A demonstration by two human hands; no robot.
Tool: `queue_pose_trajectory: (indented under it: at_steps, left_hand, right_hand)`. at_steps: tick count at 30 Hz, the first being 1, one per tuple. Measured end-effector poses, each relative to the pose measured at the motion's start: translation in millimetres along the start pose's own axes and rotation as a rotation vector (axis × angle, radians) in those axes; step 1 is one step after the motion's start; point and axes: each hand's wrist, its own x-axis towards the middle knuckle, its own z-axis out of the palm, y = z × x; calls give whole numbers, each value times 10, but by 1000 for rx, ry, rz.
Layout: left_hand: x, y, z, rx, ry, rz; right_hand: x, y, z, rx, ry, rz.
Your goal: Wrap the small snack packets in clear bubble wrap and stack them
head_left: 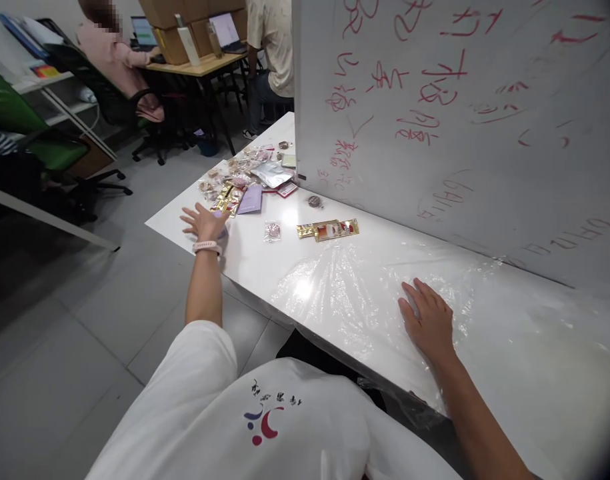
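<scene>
My left hand (205,223) reaches out over the table's far left edge with its fingers spread. Just beyond it are gold sachets (228,199) and a purple packet (251,199); a bit of something purple shows behind the hand, and I cannot make out whether it is touched. My right hand (429,316) rests on a clear plastic sheet (329,287), fingers loosely extended and nothing gripped. Between the hands lie a small clear-wrapped piece (273,231) and overlapping gold stick sachets (329,229). A round brown wrapped piece (315,201) sits near the whiteboard.
A whiteboard (465,133) with red writing stands along the table's (172,217) back side. Several small wrapped items and a silver pouch (272,174) are heaped at the far end. Beyond are office chairs (49,143), a desk with boxes (177,40) and two seated people.
</scene>
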Motion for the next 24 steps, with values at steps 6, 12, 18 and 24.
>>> queue_pose_trajectory:
  at_steps: [6,12,18,24]
  left_hand:
    - [26,-393,-74,250,-241,95]
    - [-56,-406,-104,355,-151,273]
    - [-110,-34,-265,143,147,196]
    - [-159,1052,75,55,37,399]
  right_hand:
    - [-3,25,21,-10,-6,-16]
    - [-7,24,18,-12,-3,-11]
    - [-5,19,22,-7,11,-19]
    - [-3,17,27,-3,24,-19]
